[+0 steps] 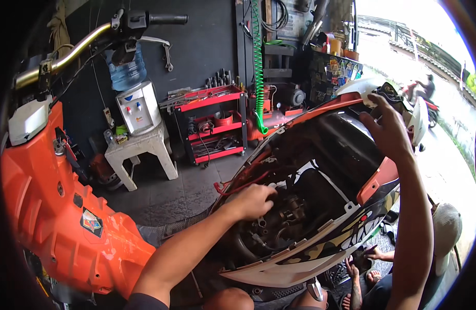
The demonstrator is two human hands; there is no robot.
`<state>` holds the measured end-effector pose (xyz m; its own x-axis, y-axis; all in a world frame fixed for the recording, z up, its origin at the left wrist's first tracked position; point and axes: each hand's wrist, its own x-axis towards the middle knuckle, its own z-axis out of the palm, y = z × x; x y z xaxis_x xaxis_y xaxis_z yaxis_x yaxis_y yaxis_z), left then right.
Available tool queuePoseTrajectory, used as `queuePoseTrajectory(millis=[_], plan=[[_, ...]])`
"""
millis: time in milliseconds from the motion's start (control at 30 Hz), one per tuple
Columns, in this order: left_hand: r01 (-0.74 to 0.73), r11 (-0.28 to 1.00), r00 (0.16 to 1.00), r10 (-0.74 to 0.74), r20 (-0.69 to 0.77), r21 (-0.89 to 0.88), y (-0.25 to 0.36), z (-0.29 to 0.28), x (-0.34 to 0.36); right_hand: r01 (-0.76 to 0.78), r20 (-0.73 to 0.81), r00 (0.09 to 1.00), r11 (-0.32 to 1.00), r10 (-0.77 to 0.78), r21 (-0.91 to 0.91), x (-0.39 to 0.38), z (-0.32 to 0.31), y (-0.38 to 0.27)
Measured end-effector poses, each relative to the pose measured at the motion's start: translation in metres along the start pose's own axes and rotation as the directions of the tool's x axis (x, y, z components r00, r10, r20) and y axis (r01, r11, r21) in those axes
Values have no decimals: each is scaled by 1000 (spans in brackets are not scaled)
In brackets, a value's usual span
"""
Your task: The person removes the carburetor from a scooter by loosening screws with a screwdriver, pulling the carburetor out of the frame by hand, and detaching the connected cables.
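A scooter stands before me with its seat off and its middle laid bare. My left hand [252, 201] reaches into the opening beside the dark engine parts [292, 209]. Its fingers are curled down, and whatever they grip is hidden beneath them. A red cable or hose [243, 189] runs just beyond that hand. Raised over the tail end, my right hand [386, 129] has its thumb and fingers apart, close to the black rear fender [338, 134]; I cannot tell whether it touches the tail. The camouflage-patterned white side panel [305, 256] lines the near side.
An orange front body [67, 206] and a handlebar [168, 19] fill the left. Beyond stand a water dispenser [141, 109], a red tool cart [217, 98] and a hanging green coiled hose [258, 67]. A co-worker in a cap [446, 222] crouches at lower right. A motorbike rider [426, 90] is outside.
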<state>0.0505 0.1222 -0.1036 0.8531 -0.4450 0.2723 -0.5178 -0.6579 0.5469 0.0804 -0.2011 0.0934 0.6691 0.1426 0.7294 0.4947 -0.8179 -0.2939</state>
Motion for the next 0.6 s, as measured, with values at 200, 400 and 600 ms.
queuePoseTrajectory(millis=[200,400,600], plan=[[97,940,924,-207,322,327,-13,14,30,-146,51,987,987,150,-71,-3,26,42],[233,963,973,-229,-40,137,-36,17,30,-89,65,994,996,87,15,1,33,42],[218,976,970,-218,104,9,-18,10,25,-118,78,990,993,117,11,-4,28,41]])
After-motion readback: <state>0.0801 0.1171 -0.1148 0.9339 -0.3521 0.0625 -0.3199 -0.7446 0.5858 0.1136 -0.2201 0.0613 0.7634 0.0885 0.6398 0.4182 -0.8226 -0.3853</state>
